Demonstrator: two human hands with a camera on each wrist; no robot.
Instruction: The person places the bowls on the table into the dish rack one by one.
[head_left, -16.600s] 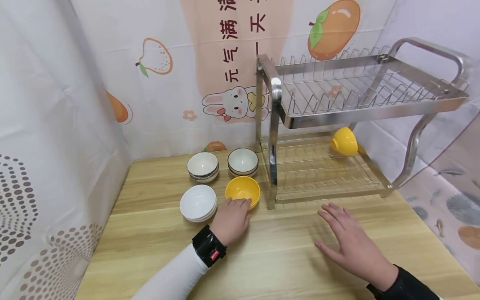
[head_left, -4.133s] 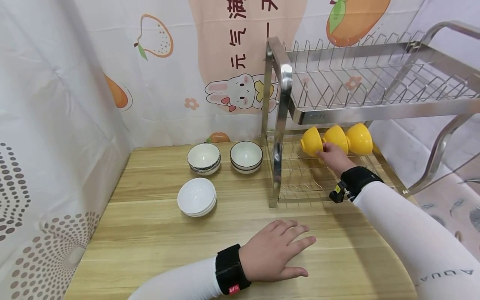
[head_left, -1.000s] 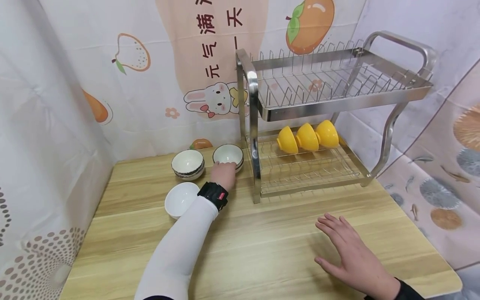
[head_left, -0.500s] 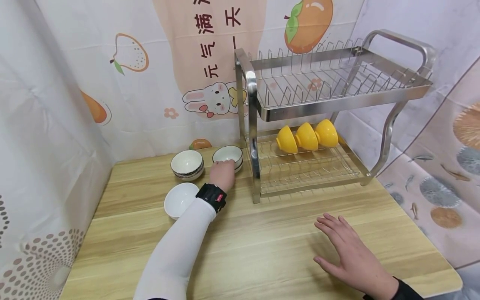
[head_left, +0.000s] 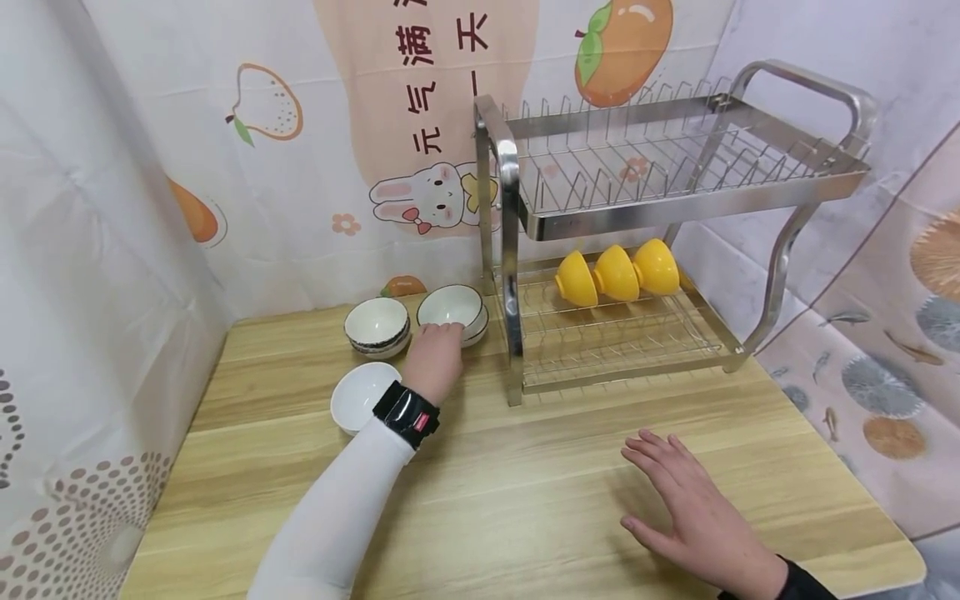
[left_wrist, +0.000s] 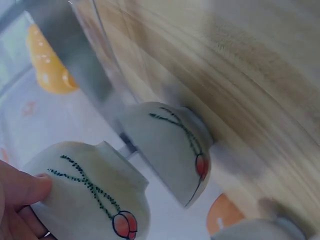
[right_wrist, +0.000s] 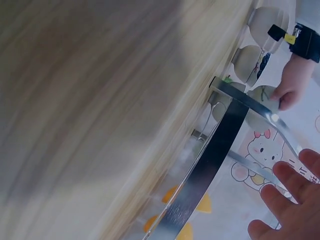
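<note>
Stretches the left forearm [head_left: 337, 500] in from seven o'clock, slanting it toward one. Grips with the left hand [head_left: 433, 364] just off centre toward eight o'clock, with thumb and fingers curled in a pinch. Holds the right hand [head_left: 697, 517] raised between four and five o'clock, with the fingers [head_left: 654, 458] straight, spread and aimed at eleven, and with the thumb [head_left: 647, 537] well parted and pointing to ten.

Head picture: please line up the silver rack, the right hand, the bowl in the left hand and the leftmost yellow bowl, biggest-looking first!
1. Silver rack
2. Right hand, which looks nearer the camera
3. Bowl in the left hand, partly hidden
4. Leftmost yellow bowl
</note>
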